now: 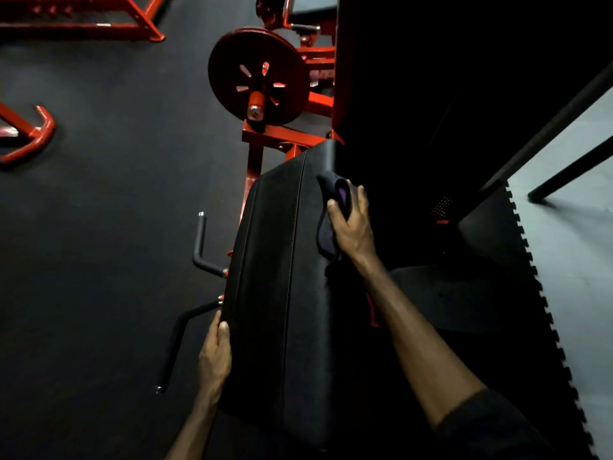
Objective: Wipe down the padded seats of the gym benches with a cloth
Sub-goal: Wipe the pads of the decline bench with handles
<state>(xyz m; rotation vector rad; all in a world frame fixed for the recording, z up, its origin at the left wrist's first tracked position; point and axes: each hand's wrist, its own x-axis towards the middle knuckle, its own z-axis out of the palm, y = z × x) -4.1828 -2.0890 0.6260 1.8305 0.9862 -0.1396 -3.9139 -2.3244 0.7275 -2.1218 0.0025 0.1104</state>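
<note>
A long black padded bench pad (278,277) runs from the bottom middle up toward a red frame. My right hand (351,220) grips a dark cloth (326,207) with a purple patch and holds it against the pad's upper right edge. My left hand (215,356) holds the pad's lower left edge, thumb on the side, fingers hidden behind the pad.
A red weight plate (258,76) on a red frame stands just beyond the pad. Black handles (200,242) stick out on the pad's left. More red frames (76,18) lie at upper left. Dark rubber flooring ends in a jagged mat edge (544,293) at the right.
</note>
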